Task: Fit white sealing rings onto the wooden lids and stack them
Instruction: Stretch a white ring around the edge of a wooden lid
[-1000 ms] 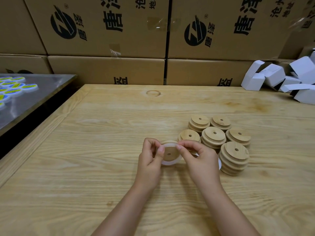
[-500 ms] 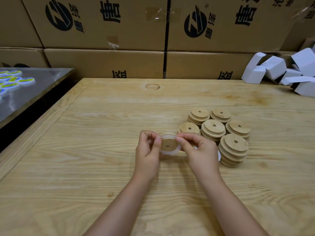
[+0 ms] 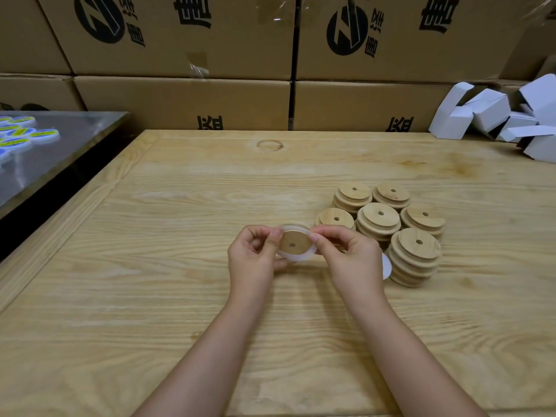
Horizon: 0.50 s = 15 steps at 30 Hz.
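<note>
Wooden table (image 3: pixel 150 296) is filling the frame; lid stacks (image 3: pixel 388 224) are sitting right of centre. At centre, left hand (image 3: pixel 255 260) and right hand (image 3: pixel 352 260) are pinching one wooden lid (image 3: pixel 294 242) between fingertips, flat face toward camera, white ring (image 3: pixel 296 257) stretching around its rim.

- Two hands: left hand (image 3: pixel 255 257) and right hand (image 3: pixel 352 260).
- One wooden lid (image 3: pixel 294 242) between the hands, with one white ring (image 3: pixel 296 257) around it.
- Six piles of wooden lids (image 3: pixel 380 219) on one table (image 3: pixel 150 296).
- One more white ring (image 3: pixel 386 266) peeks out.
</note>
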{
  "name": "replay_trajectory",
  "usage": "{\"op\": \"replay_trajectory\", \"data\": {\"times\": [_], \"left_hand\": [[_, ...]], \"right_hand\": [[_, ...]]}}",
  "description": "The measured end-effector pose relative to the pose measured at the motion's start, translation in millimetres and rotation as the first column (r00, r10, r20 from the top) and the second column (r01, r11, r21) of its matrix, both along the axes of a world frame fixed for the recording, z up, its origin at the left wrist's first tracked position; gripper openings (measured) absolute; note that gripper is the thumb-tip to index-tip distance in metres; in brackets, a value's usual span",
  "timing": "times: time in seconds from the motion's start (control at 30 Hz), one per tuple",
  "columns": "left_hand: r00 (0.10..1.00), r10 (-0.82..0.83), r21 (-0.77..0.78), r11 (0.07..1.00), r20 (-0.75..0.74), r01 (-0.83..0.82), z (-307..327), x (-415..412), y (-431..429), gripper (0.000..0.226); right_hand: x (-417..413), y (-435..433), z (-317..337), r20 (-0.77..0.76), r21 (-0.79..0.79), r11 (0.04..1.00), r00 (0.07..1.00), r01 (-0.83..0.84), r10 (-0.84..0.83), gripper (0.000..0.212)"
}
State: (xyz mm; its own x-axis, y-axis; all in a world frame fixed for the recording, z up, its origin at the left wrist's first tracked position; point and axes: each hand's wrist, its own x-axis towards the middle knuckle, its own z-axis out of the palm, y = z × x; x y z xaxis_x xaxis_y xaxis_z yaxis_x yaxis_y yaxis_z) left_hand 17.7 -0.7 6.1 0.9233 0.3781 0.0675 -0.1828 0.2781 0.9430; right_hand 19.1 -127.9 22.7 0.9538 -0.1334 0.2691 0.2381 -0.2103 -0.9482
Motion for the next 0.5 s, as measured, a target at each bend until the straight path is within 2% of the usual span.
{"op": "replay_trajectory", "data": {"times": [0.2, 0.37, 0.5], "left_hand": [[0.993, -0.119, -0.053, 0.991, 0.019, 0.12, -2.7, 1.4, 3.4, 0.011], [0.993, -0.109, -0.061, 0.992, 0.034, 0.111, -3.6, 1.9, 3.8, 0.012], [0.994, -0.101, -0.085, 0.991, 0.037, 0.104, -2.8, 2.6, 4.5, 0.012]], "right_hand": [[1.3, -3.7, 0.2, 0.0, 0.038, 0.999, 1.0, -0.007, 0.007, 0.016], [1.2, -2.5, -0.5, -0.009, 0.092, 0.996, 1.0, -0.017, 0.018, 0.01], [2.5, -3.1, -1.3, -0.01, 0.045, 0.999, 1.0, -0.016, 0.017, 0.005]]}}
